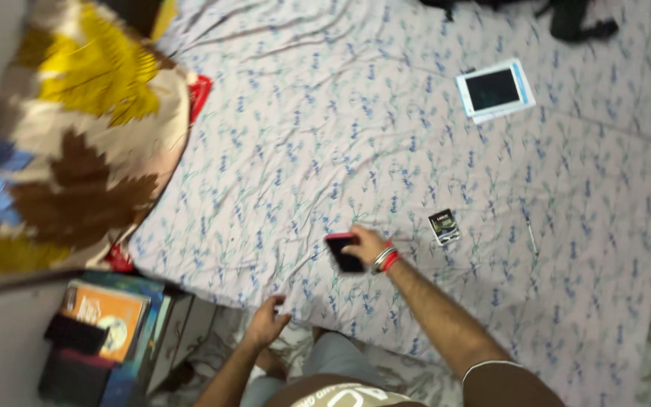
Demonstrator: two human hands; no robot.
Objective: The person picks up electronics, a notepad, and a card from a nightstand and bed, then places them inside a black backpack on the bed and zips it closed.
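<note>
Phone [343, 252] x1 in right hand [365, 243]; left hand [267, 320] empty.

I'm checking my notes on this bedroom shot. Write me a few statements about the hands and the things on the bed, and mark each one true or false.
1. The right hand holds a phone in a red case over the bed sheet. True.
2. The left hand holds the small dark packet. False: the left hand is empty near the bed's edge, and the packet lies on the sheet beyond the right hand.
3. A boxed tablet lies on the sheet far from both hands. True.
4. The leaf-patterned blanket covers the whole bed. False: it is bunched at one side.
5. The right wrist is bare. False: it wears bangles.
</note>
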